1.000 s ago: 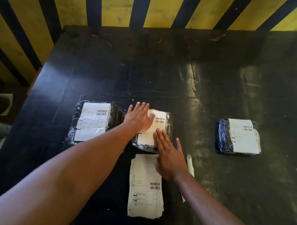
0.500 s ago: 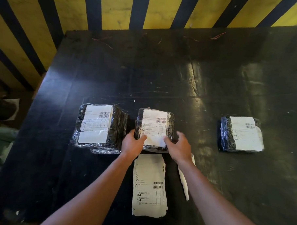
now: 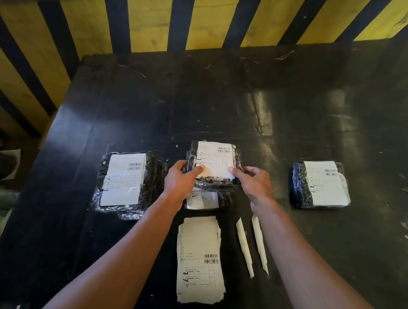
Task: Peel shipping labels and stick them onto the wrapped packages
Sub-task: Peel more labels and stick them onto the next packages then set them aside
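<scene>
Since half a second ago the middle wrapped package (image 3: 215, 165) has come up off the tabletop (image 3: 153, 110), and another wrapped package (image 3: 207, 200) now shows beneath it where it lay. Both hands grip the raised package at its near edge: the left hand (image 3: 182, 180) curls round the near left corner with its thumb pressed on the white shipping label (image 3: 215, 159), and the right hand (image 3: 253, 183) curls round the near right corner with its thumb on the label's lower right corner. That label covers most of the package's top face, barcode at the far right. To the left, a labelled package (image 3: 127, 182) lies flat on top of another wrapped one whose edge peeks out at its near side. Well to the right, a third labelled package (image 3: 321, 184) lies alone. Nearer the person, between the forearms, a stack of unpeeled shipping labels (image 3: 199, 259) lies on the tabletop, and just to its right are two narrow white backing strips (image 3: 252, 246), side by side. Behind the tabletop stands a wall of yellow and black stripes (image 3: 204, 19).
</scene>
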Available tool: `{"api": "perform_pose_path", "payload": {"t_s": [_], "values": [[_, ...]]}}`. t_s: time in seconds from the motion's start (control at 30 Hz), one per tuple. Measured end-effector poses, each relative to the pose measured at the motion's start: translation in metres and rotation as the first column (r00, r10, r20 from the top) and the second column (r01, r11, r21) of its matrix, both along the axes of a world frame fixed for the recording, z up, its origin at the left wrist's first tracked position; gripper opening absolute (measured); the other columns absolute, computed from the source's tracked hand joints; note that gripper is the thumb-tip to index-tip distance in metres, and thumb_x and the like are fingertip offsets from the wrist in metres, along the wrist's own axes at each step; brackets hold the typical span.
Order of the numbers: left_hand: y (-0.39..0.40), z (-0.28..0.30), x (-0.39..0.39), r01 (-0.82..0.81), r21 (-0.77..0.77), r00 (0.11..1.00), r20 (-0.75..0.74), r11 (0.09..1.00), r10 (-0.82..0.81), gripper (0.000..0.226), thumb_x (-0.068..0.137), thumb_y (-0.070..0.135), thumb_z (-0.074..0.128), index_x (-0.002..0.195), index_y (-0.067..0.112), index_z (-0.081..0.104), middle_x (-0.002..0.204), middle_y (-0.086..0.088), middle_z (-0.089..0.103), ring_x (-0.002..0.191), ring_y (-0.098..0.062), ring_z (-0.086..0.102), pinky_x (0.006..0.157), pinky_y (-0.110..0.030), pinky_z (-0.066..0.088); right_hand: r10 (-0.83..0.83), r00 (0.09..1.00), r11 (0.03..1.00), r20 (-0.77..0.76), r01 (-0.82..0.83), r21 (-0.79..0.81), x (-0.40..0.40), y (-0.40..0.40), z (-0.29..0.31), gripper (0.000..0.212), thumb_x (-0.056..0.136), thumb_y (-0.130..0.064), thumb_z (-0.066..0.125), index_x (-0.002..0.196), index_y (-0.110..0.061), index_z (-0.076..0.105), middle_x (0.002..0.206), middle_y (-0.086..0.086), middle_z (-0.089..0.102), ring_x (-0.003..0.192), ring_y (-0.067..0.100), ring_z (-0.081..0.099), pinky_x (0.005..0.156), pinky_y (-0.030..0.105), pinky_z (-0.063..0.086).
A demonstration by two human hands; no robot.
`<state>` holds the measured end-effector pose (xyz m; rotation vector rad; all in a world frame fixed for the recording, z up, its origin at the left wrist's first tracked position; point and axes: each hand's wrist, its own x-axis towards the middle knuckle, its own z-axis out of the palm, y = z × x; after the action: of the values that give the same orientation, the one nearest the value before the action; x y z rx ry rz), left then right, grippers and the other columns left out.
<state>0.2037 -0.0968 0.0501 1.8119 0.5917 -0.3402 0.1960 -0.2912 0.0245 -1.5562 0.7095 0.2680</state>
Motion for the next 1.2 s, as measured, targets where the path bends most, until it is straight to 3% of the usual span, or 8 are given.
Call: {"api": "perform_pose_path", "payload": {"t_s": [0.2,0.37,0.43,0.7,0.87,0.93,1.07,1.2], "values": [[-0.073,-0.005,0.001,0.154,-0.037,0.988,-0.013,0.987,-0.155,0.050,0.098,0.026,0.074,0.143,0.025,0.052,0.136,0.006,0.066,0.113,-0.014,0.066,0.073,-0.022,0.052,-0.096,0.994,0.991,0.061,0.101,-0.089,-0.015,-0.075,-0.006,0.039,0.087,-0.028,0.084,0.123,-0.022,0.070,0.116,-0.001,0.076,0.107,0.017,0.072,0.095,0.041,0.061],[-0.164,-0.028,-0.004,0.290,-0.092,0.951,-0.084,0.953,-0.298,0.045,0.096,0.019,0.076,0.134,0.029,0.053,0.144,0.001,0.065,0.131,-0.020,0.062,0.107,-0.044,0.055,-0.178,0.983,0.948,0.050,0.185,-0.260,-0.035,-0.163,-0.013,0.035,0.091,-0.018,0.077,0.126,-0.018,0.072,0.119,0.001,0.074,0.109,0.024,0.069,0.091,0.036,0.058],[-0.199,-0.037,-0.007,0.347,-0.110,0.931,-0.084,0.931,-0.356,0.046,0.095,0.017,0.077,0.133,0.027,0.054,0.142,0.000,0.066,0.128,-0.020,0.064,0.110,-0.045,0.054,-0.195,0.980,0.934,0.041,0.198,-0.299,-0.040,-0.199,-0.017,0.032,0.094,-0.013,0.073,0.125,-0.017,0.073,0.116,0.002,0.074,0.104,0.023,0.070,0.082,0.031,0.057],[-0.293,-0.062,-0.006,0.434,-0.072,0.894,-0.091,0.898,-0.439,0.051,0.092,0.015,0.080,0.132,0.024,0.051,0.139,-0.004,0.066,0.124,-0.023,0.065,0.107,-0.047,0.056,-0.201,0.979,0.896,0.014,0.190,-0.402,-0.039,-0.290,-0.047,0.046,0.088,-0.007,0.066,0.133,-0.018,0.071,0.119,-0.003,0.072,0.114,0.022,0.068,0.107,0.042,0.054],[-0.293,-0.070,-0.006,0.467,-0.031,0.880,-0.079,0.883,-0.468,0.061,0.092,0.020,0.081,0.143,0.025,0.048,0.144,-0.004,0.064,0.125,-0.021,0.065,0.109,-0.046,0.055,-0.117,0.993,0.916,-0.032,0.095,-0.390,-0.041,-0.304,-0.060,0.057,0.096,-0.013,0.067,0.152,-0.019,0.055,0.153,0.001,0.057,0.139,0.020,0.056,0.121,0.039,0.041],[-0.282,-0.067,-0.011,0.469,-0.023,0.880,-0.069,0.883,-0.469,0.062,0.094,0.022,0.079,0.147,0.026,0.046,0.144,-0.001,0.061,0.115,-0.013,0.064,0.103,-0.037,0.057,-0.082,0.996,0.859,-0.026,0.058,-0.508,-0.049,-0.298,-0.055,0.065,0.096,-0.020,0.070,0.157,-0.020,0.048,0.157,0.008,0.049,0.145,0.027,0.048,0.124,0.040,0.035],[-0.225,-0.052,-0.035,0.436,0.016,0.900,-0.033,0.900,-0.435,0.048,0.099,0.026,0.073,0.143,0.029,0.054,0.130,0.008,0.066,0.095,-0.002,0.066,0.071,-0.014,0.050,-0.025,0.984,0.671,0.176,0.147,-0.727,-0.083,-0.254,-0.036,0.056,0.092,-0.022,0.073,0.145,-0.016,0.056,0.139,0.013,0.056,0.132,0.033,0.050,0.104,0.035,0.042],[-0.135,-0.038,-0.081,0.362,0.055,0.932,-0.003,0.930,-0.363,0.030,0.101,0.022,0.070,0.129,0.030,0.065,0.114,0.009,0.072,0.103,-0.003,0.070,0.075,-0.015,0.052,0.121,0.954,0.734,0.275,0.101,-0.672,-0.122,-0.180,-0.031,0.035,0.090,-0.021,0.076,0.123,-0.020,0.066,0.115,-0.001,0.067,0.104,0.020,0.065,0.088,0.038,0.056]]}}
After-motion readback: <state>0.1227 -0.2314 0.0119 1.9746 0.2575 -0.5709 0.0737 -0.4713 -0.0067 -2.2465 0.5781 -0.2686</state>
